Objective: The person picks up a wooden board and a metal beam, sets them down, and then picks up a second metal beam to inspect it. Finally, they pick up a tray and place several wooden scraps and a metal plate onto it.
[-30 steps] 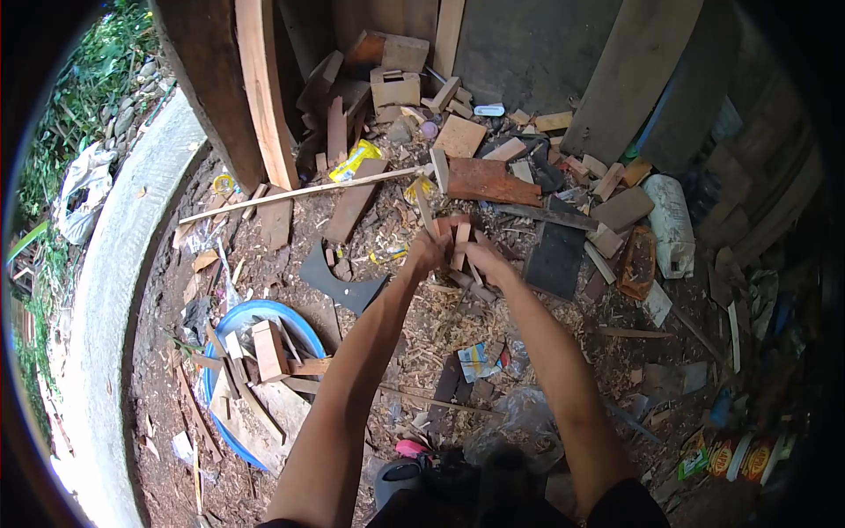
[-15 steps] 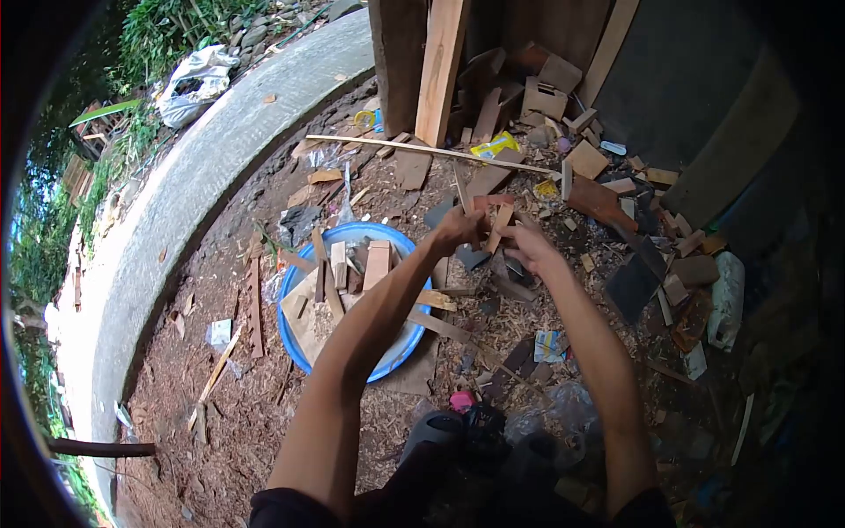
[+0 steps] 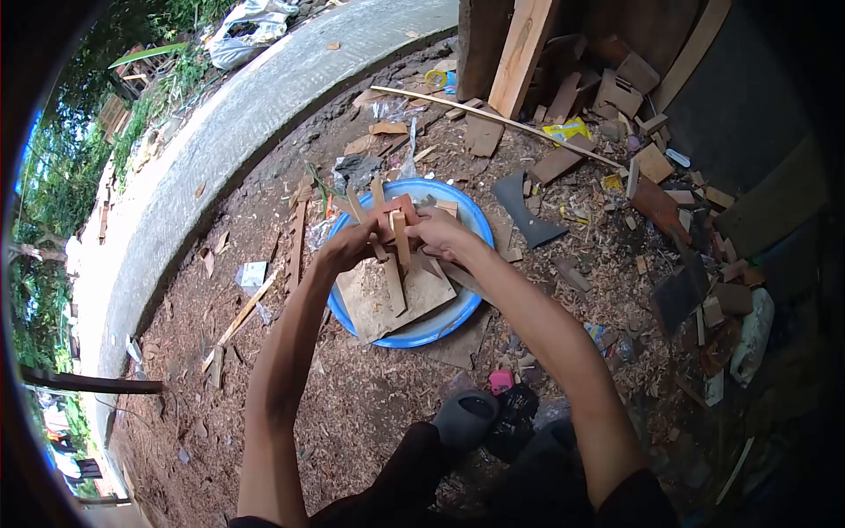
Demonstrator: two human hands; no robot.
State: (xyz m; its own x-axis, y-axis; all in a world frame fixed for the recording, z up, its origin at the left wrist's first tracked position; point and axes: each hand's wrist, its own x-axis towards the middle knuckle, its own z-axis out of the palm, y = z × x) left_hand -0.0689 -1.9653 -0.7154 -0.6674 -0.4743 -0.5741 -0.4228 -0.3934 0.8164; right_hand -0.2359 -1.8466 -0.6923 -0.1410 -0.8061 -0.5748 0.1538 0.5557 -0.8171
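Observation:
My left hand (image 3: pixel 349 245) and my right hand (image 3: pixel 438 234) are close together over the blue-rimmed basin (image 3: pixel 482 231). Both are closed around a bunch of wood scraps. Between them shows a reddish wood block (image 3: pixel 385 214), with a short pale wood strip (image 3: pixel 401 239) standing out of the bunch. Which piece each hand grips is partly hidden by the fingers. Below the hands, a square plywood board (image 3: pixel 365 304) lies in the basin, and a longer wood strip (image 3: pixel 393 286) slants over it.
Wood shavings and offcuts cover the dirt ground (image 3: pixel 352 414). A dark curved piece (image 3: pixel 525 211) lies right of the basin. A long thin stick (image 3: pixel 493 117) crosses the ground behind, before upright planks (image 3: pixel 523 57). A concrete curb (image 3: pixel 220 132) curves along the left. My shoe (image 3: pixel 466 418) is near the front.
Both hands have moved left with the wood scraps, from over the littered ground to above the basin. The view has shifted, so the surroundings appear farther right.

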